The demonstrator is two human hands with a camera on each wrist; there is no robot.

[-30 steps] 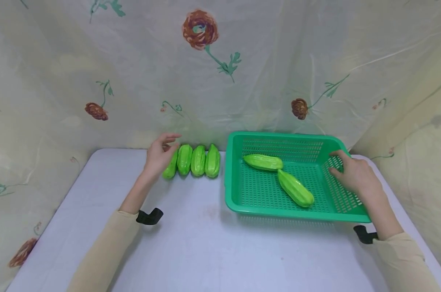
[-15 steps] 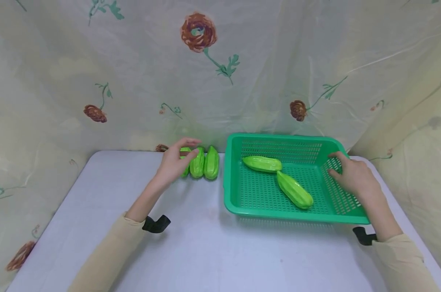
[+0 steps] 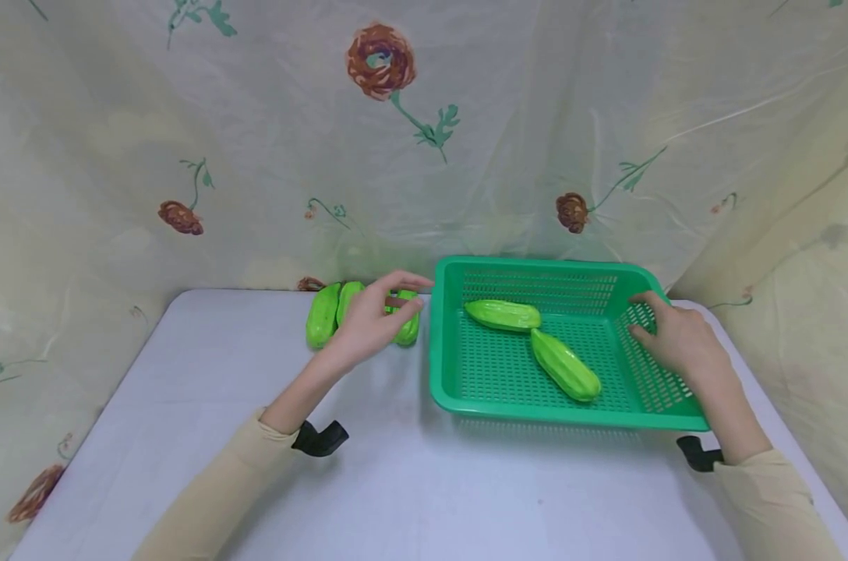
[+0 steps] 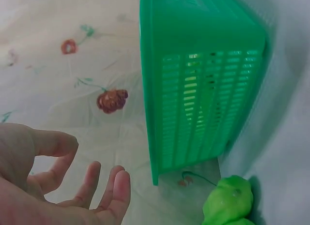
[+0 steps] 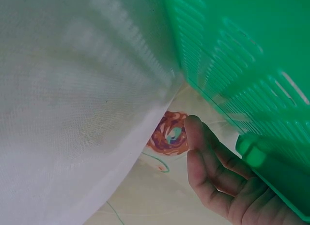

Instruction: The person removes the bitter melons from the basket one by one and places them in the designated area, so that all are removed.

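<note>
Smooth, pale lilac-white tabletop, backed and flanked by a creased, cream curtain with printed rust-brown flowers. On the right half, a rectangular green plastic basket with slotted walls and floor. Inside it, two ribbed gourds, glossy and bright yellow-green, tapered at one end: a rear gourd lying crosswise, and a front gourd slanting toward the front right, ends close together. Left of the basket, along the back edge, a row of similar gourds, partly hidden behind the left hand. Fingers there loosely bent, spread apart, gripping nothing; contact with the row impossible to tell. At the basket's right wall, the right hand, clamped over the rim.
</note>
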